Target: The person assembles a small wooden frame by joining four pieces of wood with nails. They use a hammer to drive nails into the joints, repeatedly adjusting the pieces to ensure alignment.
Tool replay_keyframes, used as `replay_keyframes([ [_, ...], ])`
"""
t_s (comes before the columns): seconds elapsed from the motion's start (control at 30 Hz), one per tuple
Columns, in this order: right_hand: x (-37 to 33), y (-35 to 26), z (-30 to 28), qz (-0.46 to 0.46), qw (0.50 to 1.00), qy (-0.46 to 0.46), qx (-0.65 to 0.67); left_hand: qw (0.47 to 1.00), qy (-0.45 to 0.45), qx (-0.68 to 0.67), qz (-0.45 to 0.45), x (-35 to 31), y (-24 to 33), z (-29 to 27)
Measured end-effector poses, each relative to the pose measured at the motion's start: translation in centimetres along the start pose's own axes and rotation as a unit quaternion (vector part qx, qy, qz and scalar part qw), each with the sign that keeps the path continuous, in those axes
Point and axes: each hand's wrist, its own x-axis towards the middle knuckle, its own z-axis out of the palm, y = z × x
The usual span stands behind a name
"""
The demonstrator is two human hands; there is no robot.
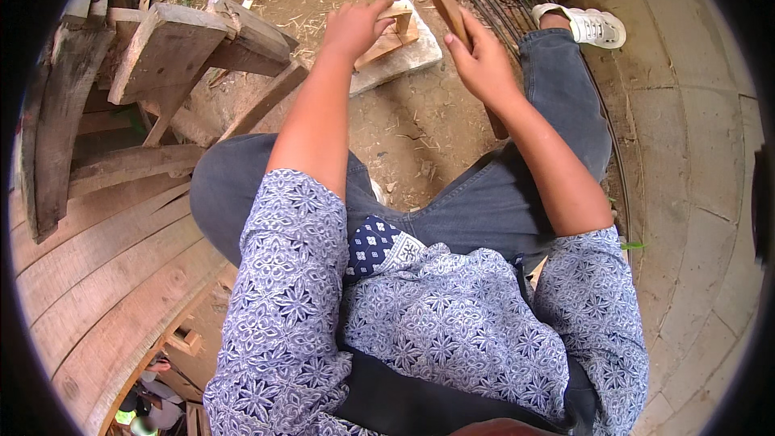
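Note:
My right hand (487, 64) is closed around the wooden handle of a claw hammer (445, 5). Its metal head is raised, up and to the left of that hand, and the handle's lower end shows below the wrist. My left hand (352, 31) grips a small assembly of light wooden pieces (387, 50), with its fingertips at the upper edge; the hand covers part of the wood. Under the wood lies a pale flat stone block (426, 47) on the dirt ground. The hammer head is apart from the wood.
Rough boards and beams (169, 44) stack up at the left, with long planks (121, 274) below them. Thin dark rods (492, 0) lie along the concrete paving (678, 153) at the right. Part of another person (161, 404) shows at the lower left.

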Motion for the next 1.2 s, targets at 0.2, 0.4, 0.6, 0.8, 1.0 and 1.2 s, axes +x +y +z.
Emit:
replay_keyframes([
  [0.2, 1.8, -8.4, -1.1, -0.117, 0.988, 0.07, 0.067, 0.997, 0.007, -0.072, 0.005, -0.3, -1.3, 0.7],
  [0.4, 1.8, -3.2, -0.4, 0.065, 0.984, -0.117, -0.116, 0.993, 0.035, -0.091, 0.067, 1.8, -1.2, 1.4],
  [0.6, 3.3, -10.2, -2.3, -0.119, 0.988, 0.091, 0.03, 0.998, -0.05, -0.04, -0.02, 0.3, -1.7, -0.2],
  [0.8, 1.6, -1.7, -1.1, 0.034, 0.983, -0.088, -0.16, 0.996, -0.087, -0.009, -0.021, 1.1, 1.5, -1.8],
  [1.0, 3.9, -10.0, -2.3, -0.099, 0.988, 0.109, 0.043, 0.995, -0.089, 0.005, -0.038, 0.3, -0.5, -2.2],
  [1.2, 1.4, 2.0, -2.2, 0.031, 0.976, -0.079, -0.199, 0.997, -0.074, -0.007, 0.003, 1.2, 1.2, -1.3],
])
